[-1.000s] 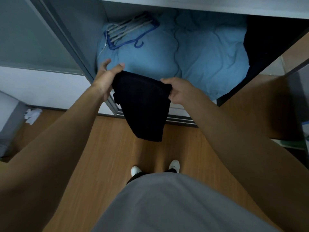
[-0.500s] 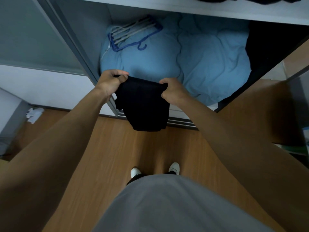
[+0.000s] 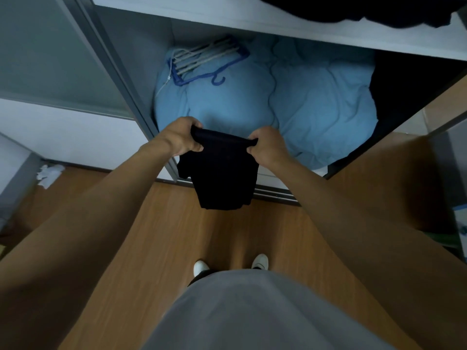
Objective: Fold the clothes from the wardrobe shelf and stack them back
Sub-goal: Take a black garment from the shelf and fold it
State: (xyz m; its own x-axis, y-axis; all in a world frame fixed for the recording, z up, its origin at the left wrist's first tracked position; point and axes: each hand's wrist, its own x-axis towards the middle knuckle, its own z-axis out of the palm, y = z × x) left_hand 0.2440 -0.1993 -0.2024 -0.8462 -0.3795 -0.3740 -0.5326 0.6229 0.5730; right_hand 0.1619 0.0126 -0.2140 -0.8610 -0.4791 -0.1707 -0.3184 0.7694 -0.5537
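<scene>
Black folded garment (image 3: 222, 173) hangs before the open wardrobe, its top edge held at both corners. The left hand (image 3: 180, 137) and right hand (image 3: 267, 146) each keep a tight grip on the cloth. Its hem ends above open wooden floor (image 3: 202, 236). Blue bedding (image 3: 316, 109) lies behind, and the shelf (image 3: 252, 24) overhead carries what may be dark clothes (image 3: 353, 8).
</scene>
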